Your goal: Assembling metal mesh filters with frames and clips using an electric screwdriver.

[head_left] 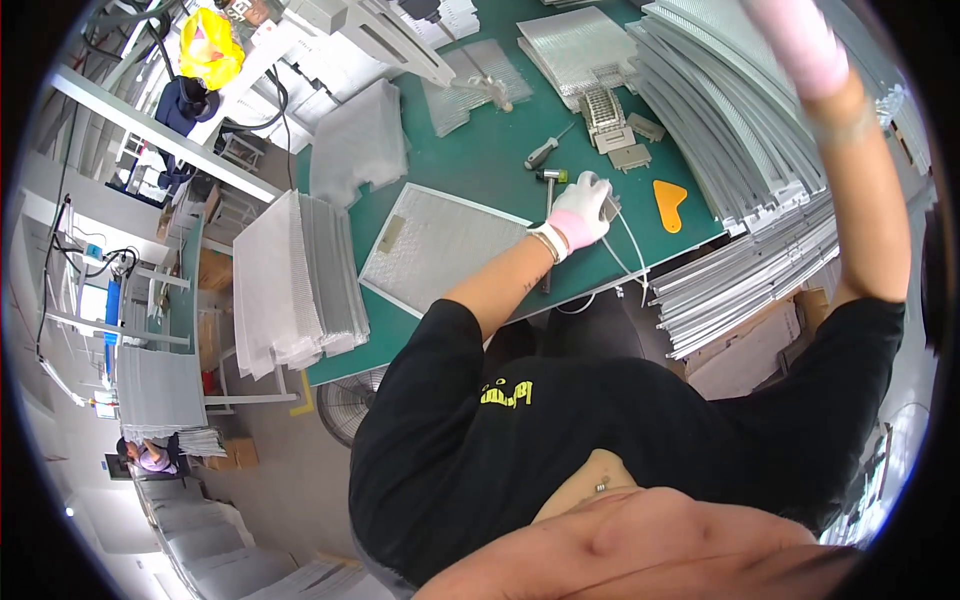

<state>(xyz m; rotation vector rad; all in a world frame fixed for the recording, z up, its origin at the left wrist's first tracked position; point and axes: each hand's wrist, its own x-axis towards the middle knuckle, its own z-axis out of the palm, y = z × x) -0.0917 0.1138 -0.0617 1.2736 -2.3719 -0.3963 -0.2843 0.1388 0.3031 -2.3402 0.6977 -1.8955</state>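
Left hand (580, 212) in white-pink glove clenched on small grey tool, flat mesh filter panel (440, 248) just left, green mat (480, 160), right hand (800, 40) raised, fingers out of view, cannot tell.

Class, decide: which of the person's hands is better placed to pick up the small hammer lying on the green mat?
Left. The left hand rests on the green mat right beside the small hammer. The right hand is raised high over the stacked metal strips, farther from it.
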